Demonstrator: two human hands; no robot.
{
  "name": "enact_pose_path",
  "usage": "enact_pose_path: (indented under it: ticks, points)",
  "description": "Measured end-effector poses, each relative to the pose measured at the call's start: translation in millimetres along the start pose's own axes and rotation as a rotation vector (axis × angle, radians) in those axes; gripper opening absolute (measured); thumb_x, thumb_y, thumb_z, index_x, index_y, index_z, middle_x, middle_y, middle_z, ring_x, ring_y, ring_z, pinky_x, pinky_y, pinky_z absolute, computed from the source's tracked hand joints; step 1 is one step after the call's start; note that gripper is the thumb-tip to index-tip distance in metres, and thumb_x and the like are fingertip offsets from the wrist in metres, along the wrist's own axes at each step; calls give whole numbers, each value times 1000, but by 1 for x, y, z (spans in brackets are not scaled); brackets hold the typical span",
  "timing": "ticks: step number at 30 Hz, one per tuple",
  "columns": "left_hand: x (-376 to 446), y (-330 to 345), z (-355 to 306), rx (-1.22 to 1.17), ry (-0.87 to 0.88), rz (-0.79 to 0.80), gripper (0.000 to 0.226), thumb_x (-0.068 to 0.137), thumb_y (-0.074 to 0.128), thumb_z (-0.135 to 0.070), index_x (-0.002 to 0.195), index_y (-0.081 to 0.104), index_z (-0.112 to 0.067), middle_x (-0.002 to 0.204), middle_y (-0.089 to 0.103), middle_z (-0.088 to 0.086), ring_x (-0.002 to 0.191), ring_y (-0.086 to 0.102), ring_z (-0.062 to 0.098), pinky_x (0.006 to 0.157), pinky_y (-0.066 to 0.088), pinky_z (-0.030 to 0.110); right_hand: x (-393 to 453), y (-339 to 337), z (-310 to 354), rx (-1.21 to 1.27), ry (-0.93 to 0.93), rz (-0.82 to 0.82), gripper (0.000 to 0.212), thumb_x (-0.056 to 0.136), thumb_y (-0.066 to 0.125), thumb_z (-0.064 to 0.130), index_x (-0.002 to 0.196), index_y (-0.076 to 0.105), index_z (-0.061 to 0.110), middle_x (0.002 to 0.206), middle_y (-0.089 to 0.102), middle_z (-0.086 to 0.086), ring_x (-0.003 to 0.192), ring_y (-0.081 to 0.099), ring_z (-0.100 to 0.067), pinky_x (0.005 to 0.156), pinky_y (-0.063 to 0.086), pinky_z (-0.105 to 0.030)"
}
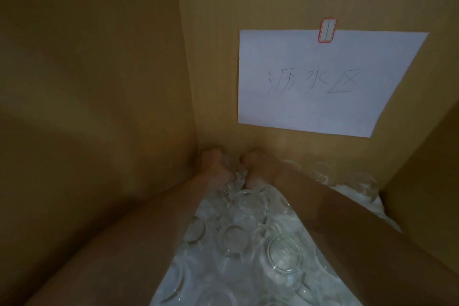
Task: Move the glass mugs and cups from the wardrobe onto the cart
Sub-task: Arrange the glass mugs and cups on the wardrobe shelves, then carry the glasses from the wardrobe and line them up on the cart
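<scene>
Both arms reach deep into the dim wardrobe toward its back left corner. My left hand (215, 166) has curled fingers around a clear glass mug (229, 182) at the back wall. Just right of it, my right hand (253, 169) curls around another glass piece, which the hand mostly hides. Several more glass mugs and cups (284, 254) stand on a white cloth (357, 200) on the shelf, between and under my forearms. The blur and low light hide how the fingers lie on the glass.
The brown wardrobe side wall (94, 97) is close on the left, and the back wall (213, 57) is straight ahead. A white paper sign (320, 82) with handwriting is taped to the back wall. More glasses (366, 181) stand at the back right, beside another brown panel (422, 181).
</scene>
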State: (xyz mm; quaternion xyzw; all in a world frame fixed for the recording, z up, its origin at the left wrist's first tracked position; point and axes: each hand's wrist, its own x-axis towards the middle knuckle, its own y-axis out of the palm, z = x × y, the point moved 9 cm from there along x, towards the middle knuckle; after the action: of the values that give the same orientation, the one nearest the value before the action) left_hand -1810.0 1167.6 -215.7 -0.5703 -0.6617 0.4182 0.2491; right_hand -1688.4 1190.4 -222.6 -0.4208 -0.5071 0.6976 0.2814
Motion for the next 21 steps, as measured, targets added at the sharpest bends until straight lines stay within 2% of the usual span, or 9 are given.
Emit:
enact_pose_path:
  ticks: [2, 4, 6, 8, 10, 13, 16, 19, 21]
  points:
    - [-5, -9, -7, 14, 34, -31, 53, 66, 87, -26, 115, 66, -21, 112, 68, 0, 104, 65, 21, 75, 50, 24, -5, -8, 2, 31, 12, -37, 22, 77, 81, 28, 86, 61, 23, 92, 62, 3, 101, 66, -24, 76, 54, -32]
    - [-12, -22, -15, 59, 93, -80, 58, 65, 88, -30, 117, 64, -22, 112, 67, 1, 103, 65, 22, 70, 44, 23, -13, -19, 6, 44, 16, -62, 50, 72, 87, 32, 115, 66, 16, 109, 66, -3, 103, 66, -24, 81, 58, -36]
    - [-22, -39, -22, 88, 125, -148, 55, 65, 87, -30, 115, 64, -22, 108, 67, 1, 103, 64, 23, 69, 44, 23, -24, -35, 9, 96, 21, -110, 67, 71, 90, 31, 128, 60, 13, 119, 64, -5, 99, 66, -22, 79, 60, -38]
    - [-34, -57, -30, 83, 142, -206, 50, 67, 84, -27, 112, 63, -22, 95, 63, 0, 100, 64, 25, 68, 47, 26, -40, -55, 14, 112, 12, -182, 64, 70, 89, 33, 125, 60, 16, 117, 64, -4, 91, 64, -20, 70, 55, -32]
    - [-49, -75, -38, 67, 159, -271, 46, 68, 82, -23, 109, 62, -22, 84, 53, -3, 97, 64, 28, 65, 44, 26, -59, -78, 17, 108, 18, -267, 53, 68, 87, 37, 111, 61, 19, 109, 63, -2, 95, 64, -22, 65, 47, -28]
    - [-76, -103, -47, 2, 157, -397, 59, 67, 83, -24, 121, 60, -24, 101, 54, 5, 99, 63, 32, 68, 39, 26, -99, -111, 9, 189, 62, -432, 65, 63, 89, 41, 118, 62, 20, 109, 62, -3, 101, 65, -27, 70, 50, -30]
    - [-110, -128, -57, -228, 161, -509, 70, 64, 89, -24, 127, 58, -24, 107, 40, 5, 100, 58, 33, 73, 37, 25, -149, -135, -13, 424, 158, -626, 88, 58, 93, 46, 135, 58, 20, 125, 64, -5, 112, 63, -26, 82, 48, -27]
    - [-143, -147, -65, -522, 142, -571, 72, 65, 92, -24, 127, 56, -19, 119, 45, 11, 107, 54, 32, 83, 42, 27, -205, -138, -41, 836, 274, -802, 87, 53, 97, 50, 128, 63, 23, 124, 67, -2, 110, 66, -23, 94, 53, -30]
    - [-165, -156, -67, -692, 111, -608, 74, 65, 93, -28, 128, 53, -18, 127, 47, 13, 110, 54, 33, 90, 46, 32, -244, -132, -56, 1106, 327, -885, 82, 51, 98, 50, 121, 66, 22, 120, 70, -2, 103, 70, -23, 90, 59, -39]
